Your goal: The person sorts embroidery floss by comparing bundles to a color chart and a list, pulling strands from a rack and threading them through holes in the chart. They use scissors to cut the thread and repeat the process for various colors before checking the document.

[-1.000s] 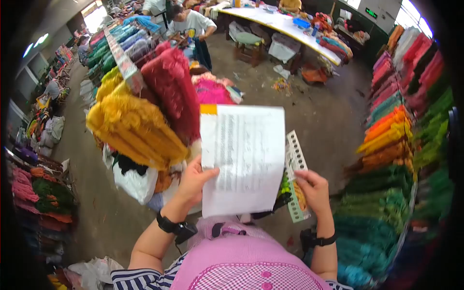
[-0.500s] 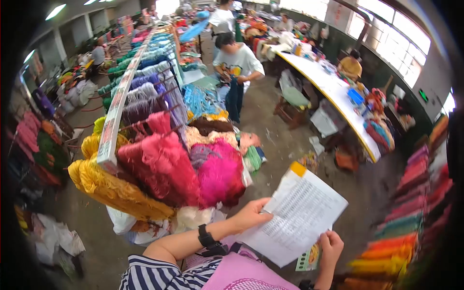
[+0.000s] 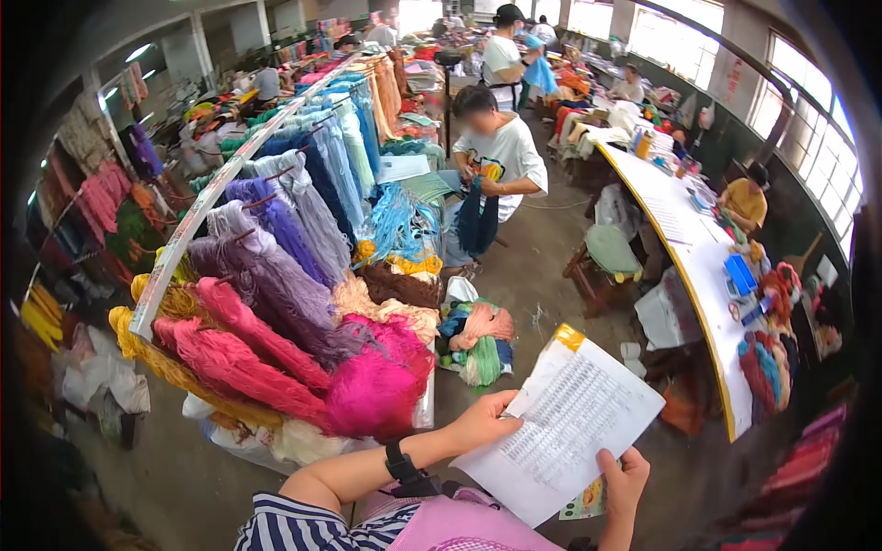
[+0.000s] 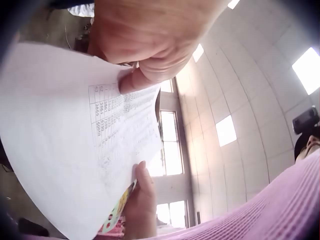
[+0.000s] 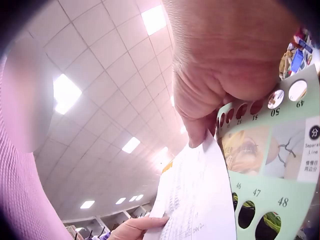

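Note:
My left hand [image 3: 482, 422] pinches the left edge of a white printed sheet [image 3: 579, 418], with the thumb lying on its front. Rows of small numbers fill the sheet, and a yellow-orange patch marks its top corner. My right hand [image 3: 627, 482] grips the opposite edge, its thumb [image 5: 197, 137] on the paper. The same hand also holds a pale green thread card [image 5: 250, 145] with numbered round holes and pictures. Mostly hidden behind the sheet in the head view, the card shows strands of green thread through its lower holes in the right wrist view.
To the left, a long rack [image 3: 220, 193] carries hanging skeins of coloured yarn, with a magenta heap [image 3: 381, 381] at its near end. A person [image 3: 501, 156] handles dark yarn beyond it. A long white table [image 3: 680, 248] runs along the right, near a stool [image 3: 613, 253].
The head view has lifted and turned, showing more of the room. The sheet has tilted and sits farther right in view. My right hand has come onto its edge, with the card now mostly behind it.

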{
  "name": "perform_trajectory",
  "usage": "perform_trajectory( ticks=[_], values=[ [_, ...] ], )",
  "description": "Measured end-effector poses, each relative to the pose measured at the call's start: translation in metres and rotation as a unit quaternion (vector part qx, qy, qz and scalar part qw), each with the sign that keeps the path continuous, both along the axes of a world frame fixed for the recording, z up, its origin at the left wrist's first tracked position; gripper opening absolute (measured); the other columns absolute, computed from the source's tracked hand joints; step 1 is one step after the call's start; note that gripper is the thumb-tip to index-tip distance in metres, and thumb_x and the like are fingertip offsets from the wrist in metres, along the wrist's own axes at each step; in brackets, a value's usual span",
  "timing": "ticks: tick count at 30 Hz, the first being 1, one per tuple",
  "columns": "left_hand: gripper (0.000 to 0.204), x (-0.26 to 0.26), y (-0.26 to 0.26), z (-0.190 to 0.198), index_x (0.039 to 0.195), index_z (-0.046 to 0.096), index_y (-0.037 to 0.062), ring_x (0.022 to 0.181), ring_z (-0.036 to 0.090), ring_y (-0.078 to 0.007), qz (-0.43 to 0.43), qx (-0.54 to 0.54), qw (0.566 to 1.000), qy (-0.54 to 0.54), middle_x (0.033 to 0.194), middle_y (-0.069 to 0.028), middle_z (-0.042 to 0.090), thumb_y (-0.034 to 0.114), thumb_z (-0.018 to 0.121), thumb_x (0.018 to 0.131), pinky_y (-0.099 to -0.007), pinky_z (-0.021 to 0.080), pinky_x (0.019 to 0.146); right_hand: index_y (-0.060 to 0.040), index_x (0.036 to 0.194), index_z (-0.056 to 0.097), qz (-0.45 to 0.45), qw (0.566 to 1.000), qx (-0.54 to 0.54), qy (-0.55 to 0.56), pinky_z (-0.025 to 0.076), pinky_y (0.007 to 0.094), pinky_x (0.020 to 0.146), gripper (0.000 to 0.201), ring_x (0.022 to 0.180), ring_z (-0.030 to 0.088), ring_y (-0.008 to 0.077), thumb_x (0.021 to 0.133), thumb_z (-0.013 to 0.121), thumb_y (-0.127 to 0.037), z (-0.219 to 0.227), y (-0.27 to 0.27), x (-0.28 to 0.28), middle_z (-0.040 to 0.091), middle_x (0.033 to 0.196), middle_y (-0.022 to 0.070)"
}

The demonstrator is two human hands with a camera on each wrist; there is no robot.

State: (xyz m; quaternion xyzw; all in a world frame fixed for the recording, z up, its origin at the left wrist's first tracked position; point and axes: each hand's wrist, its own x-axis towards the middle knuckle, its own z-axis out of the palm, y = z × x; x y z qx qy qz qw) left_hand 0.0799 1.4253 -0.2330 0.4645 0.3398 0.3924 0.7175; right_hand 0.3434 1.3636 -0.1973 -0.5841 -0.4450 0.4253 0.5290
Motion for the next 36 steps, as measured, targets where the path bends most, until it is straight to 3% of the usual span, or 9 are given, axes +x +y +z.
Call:
perform_trajectory(
  ticks=[3, 7, 12, 19, 25, 28, 32, 35, 36],
  values=[
    [0.037, 0.028, 0.032, 0.011, 0.124, 0.054, -0.0030, 0.098, 0.060, -0.0097, 0.058, -0.032, 0.997, -0.030, 0.112, -0.0043, 0.064, 0.000, 0.060, 0.088, -0.0260, 0.048, 0.086, 0.0091, 0.093, 0.068, 0.048, 0.999, -0.014, -0.012, 0.047, 0.0237, 0.071, 0.015, 0.077, 0.059, 0.0083, 0.080, 0.067, 0.003, 0.004, 0.060, 0.044, 0.069, 0.085, 0.0047],
    [0.033, 0.052, 0.074, 0.002, 0.119, 0.058, -0.0030, 0.093, 0.061, -0.0110, 0.125, -0.044, 0.990, 0.055, 0.107, -0.0052, 0.065, 0.001, 0.064, 0.086, -0.0270, 0.049, 0.084, 0.0078, 0.087, 0.068, 0.102, 0.994, -0.018, -0.035, 0.046, 0.0229, 0.066, 0.011, 0.071, 0.057, 0.0063, 0.079, 0.069, 0.000, 0.019, 0.136, 0.074, 0.067, 0.078, 0.0012],
    [0.034, 0.054, 0.147, 0.004, 0.121, 0.058, -0.0016, 0.099, 0.061, -0.0119, 0.196, -0.075, 0.978, -0.011, 0.112, -0.0059, 0.065, -0.002, 0.059, 0.087, -0.0267, 0.048, 0.088, 0.0051, 0.089, 0.070, 0.144, 0.986, 0.012, -0.089, 0.048, 0.0230, 0.069, 0.013, 0.074, 0.061, 0.0082, 0.080, 0.070, -0.004, 0.007, 0.241, 0.094, 0.070, 0.080, 0.0051],
    [0.037, 0.069, 0.285, -0.014, 0.123, 0.056, -0.0025, 0.100, 0.059, -0.0111, 0.211, 0.066, 0.972, 0.075, 0.112, -0.0053, 0.064, -0.001, 0.058, 0.087, -0.0265, 0.047, 0.089, 0.0048, 0.089, 0.070, 0.102, 0.973, 0.049, -0.203, 0.049, 0.0254, 0.072, 0.015, 0.075, 0.064, 0.0119, 0.082, 0.068, -0.008, 0.012, 0.365, 0.125, 0.071, 0.079, 0.0086],
    [0.038, 0.108, 0.400, -0.010, 0.126, 0.054, -0.0029, 0.102, 0.058, -0.0109, 0.167, 0.006, 0.986, -0.011, 0.115, -0.0059, 0.063, 0.001, 0.059, 0.088, -0.0269, 0.045, 0.092, 0.0078, 0.087, 0.069, 0.071, 0.982, 0.043, -0.171, 0.046, 0.0249, 0.066, 0.023, 0.070, 0.060, 0.0098, 0.092, 0.057, -0.012, -0.010, 0.475, 0.170, 0.069, 0.075, 0.0078],
    [0.039, 0.134, 0.462, -0.002, 0.127, 0.054, -0.0033, 0.102, 0.058, -0.0106, 0.152, -0.011, 0.987, -0.050, 0.116, -0.0059, 0.063, 0.001, 0.060, 0.088, -0.0269, 0.045, 0.092, 0.0071, 0.085, 0.068, 0.081, 0.983, 0.029, -0.160, 0.042, 0.0251, 0.065, 0.045, 0.069, 0.054, 0.0093, 0.103, 0.045, -0.027, -0.029, 0.545, 0.189, 0.064, 0.075, 0.0027],
    [0.039, 0.165, 0.542, -0.004, 0.127, 0.054, -0.0027, 0.101, 0.058, -0.0103, 0.180, 0.001, 0.983, -0.047, 0.116, -0.0052, 0.063, 0.001, 0.059, 0.089, -0.0266, 0.045, 0.091, 0.0058, 0.083, 0.067, 0.130, 0.984, 0.061, -0.104, 0.041, 0.0246, 0.063, 0.045, 0.069, 0.052, 0.0080, 0.103, 0.045, -0.028, -0.029, 0.648, 0.201, 0.063, 0.073, 0.0014],
    [0.037, 0.180, 0.602, 0.000, 0.126, 0.054, -0.0018, 0.099, 0.058, -0.0087, 0.220, 0.004, 0.975, -0.025, 0.113, -0.0033, 0.063, 0.003, 0.061, 0.090, -0.0252, 0.046, 0.088, 0.0009, 0.070, 0.057, 0.212, 0.971, 0.062, -0.087, 0.035, 0.0219, 0.058, 0.027, 0.064, 0.045, 0.0045, 0.094, 0.056, -0.012, -0.009, 0.722, 0.203, 0.051, 0.065, -0.0040],
    [0.037, 0.182, 0.622, 0.004, 0.126, 0.054, -0.0018, 0.099, 0.058, -0.0087, 0.235, 0.006, 0.972, -0.020, 0.113, -0.0033, 0.063, 0.003, 0.061, 0.090, -0.0252, 0.046, 0.088, 0.0083, 0.084, 0.064, 0.209, 0.966, 0.045, -0.145, 0.041, 0.0234, 0.061, 0.010, 0.069, 0.051, 0.0055, 0.084, 0.063, -0.001, -0.017, 0.751, 0.213, 0.060, 0.073, -0.0011]
  ],
)
